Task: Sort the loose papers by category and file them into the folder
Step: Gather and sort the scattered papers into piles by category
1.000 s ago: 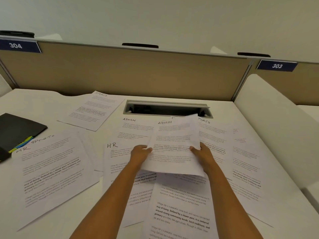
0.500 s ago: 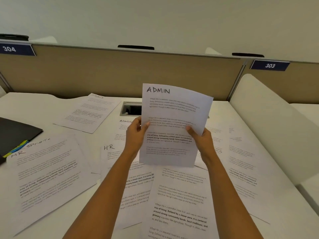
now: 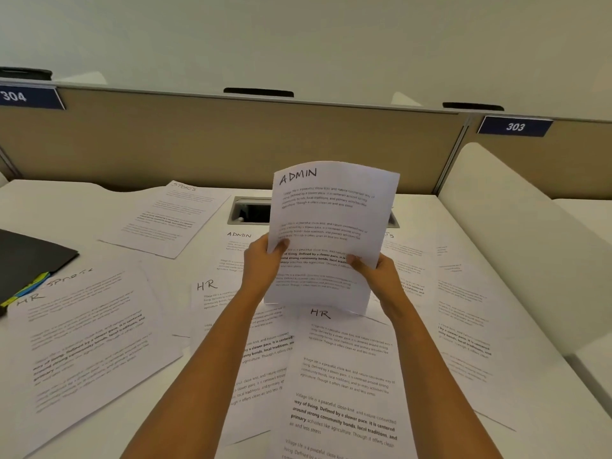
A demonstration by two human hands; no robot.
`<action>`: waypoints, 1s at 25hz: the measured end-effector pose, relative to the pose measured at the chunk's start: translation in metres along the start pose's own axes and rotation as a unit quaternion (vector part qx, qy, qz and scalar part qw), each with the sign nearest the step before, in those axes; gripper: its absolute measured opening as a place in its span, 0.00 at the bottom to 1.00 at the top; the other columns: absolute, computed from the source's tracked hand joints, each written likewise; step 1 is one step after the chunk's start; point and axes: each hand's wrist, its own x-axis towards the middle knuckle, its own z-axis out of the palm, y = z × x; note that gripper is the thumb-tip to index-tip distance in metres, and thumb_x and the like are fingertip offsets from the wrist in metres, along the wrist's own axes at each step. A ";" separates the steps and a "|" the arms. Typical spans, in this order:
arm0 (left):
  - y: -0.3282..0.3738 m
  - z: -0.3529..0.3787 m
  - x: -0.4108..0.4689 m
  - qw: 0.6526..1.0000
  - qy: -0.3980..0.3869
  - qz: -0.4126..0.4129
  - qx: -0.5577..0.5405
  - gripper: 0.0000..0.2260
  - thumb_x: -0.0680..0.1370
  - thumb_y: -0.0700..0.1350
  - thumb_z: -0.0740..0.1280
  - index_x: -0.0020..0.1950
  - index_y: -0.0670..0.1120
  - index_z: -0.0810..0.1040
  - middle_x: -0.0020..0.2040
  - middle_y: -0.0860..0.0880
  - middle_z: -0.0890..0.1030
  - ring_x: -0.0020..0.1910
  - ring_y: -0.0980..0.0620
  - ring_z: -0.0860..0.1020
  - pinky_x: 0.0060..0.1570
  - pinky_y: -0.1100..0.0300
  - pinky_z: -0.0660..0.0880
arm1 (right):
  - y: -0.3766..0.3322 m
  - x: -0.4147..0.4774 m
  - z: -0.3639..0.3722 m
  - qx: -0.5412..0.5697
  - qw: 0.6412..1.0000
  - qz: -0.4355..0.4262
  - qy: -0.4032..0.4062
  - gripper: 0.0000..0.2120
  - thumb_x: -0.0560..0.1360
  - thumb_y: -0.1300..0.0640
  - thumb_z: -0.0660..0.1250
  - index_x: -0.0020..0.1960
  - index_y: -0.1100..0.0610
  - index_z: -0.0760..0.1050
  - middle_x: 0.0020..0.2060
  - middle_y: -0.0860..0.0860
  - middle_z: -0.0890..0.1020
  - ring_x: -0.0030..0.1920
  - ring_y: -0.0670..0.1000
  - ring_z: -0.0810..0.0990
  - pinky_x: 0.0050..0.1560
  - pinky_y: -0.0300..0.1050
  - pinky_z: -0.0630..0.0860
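While left hand (image 3: 261, 265), right hand (image 3: 379, 274) pinch ADMIN sheet (image 3: 331, 210) raised, folder (image 3: 29, 256) lies far-left.

folder (image 3: 31, 260) far left on desk (image 3: 56, 203), loose sheets (image 3: 89, 342) rt of it, prob. cable slot (image 3: 252, 212) behind.

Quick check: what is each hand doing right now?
Left hand: grips the left edge of the ADMIN sheet, held up off the desk.
Right hand: grips the same sheet's right edge.
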 end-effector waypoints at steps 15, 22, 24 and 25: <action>-0.070 -0.032 0.053 0.955 0.134 -0.145 0.222 0.13 0.79 0.40 0.62 0.63 0.43 0.74 0.61 0.41 0.78 0.58 0.42 0.77 0.59 0.50 0.72 | 0.061 0.035 -0.009 -0.037 0.991 0.077 0.104 0.18 0.75 0.55 0.67 0.62 0.59 0.73 0.58 0.56 0.79 0.57 0.58 0.79 0.60 0.56 0.75; -0.091 -0.045 0.074 0.896 0.095 -0.227 0.370 0.26 0.75 0.48 0.68 0.69 0.40 0.66 0.67 0.39 0.68 0.67 0.41 0.67 0.65 0.48 0.66 | 0.078 0.054 -0.004 -0.066 0.988 0.089 0.109 0.16 0.76 0.55 0.66 0.62 0.60 0.73 0.58 0.56 0.79 0.58 0.58 0.78 0.59 0.51 0.74; -0.093 -0.047 0.078 0.885 0.093 -0.253 0.380 0.30 0.73 0.51 0.71 0.68 0.38 0.65 0.67 0.38 0.68 0.67 0.40 0.67 0.65 0.47 0.66 | 0.082 0.057 -0.004 -0.068 0.987 0.093 0.110 0.16 0.76 0.55 0.66 0.62 0.60 0.74 0.58 0.56 0.80 0.57 0.57 0.78 0.58 0.52 0.74; -0.094 -0.048 0.081 0.885 0.097 -0.267 0.369 0.32 0.71 0.51 0.72 0.68 0.38 0.64 0.66 0.38 0.68 0.67 0.40 0.68 0.65 0.47 0.66 | 0.084 0.059 -0.005 -0.066 0.987 0.099 0.113 0.16 0.76 0.55 0.66 0.62 0.60 0.74 0.58 0.56 0.80 0.56 0.57 0.78 0.58 0.52 0.75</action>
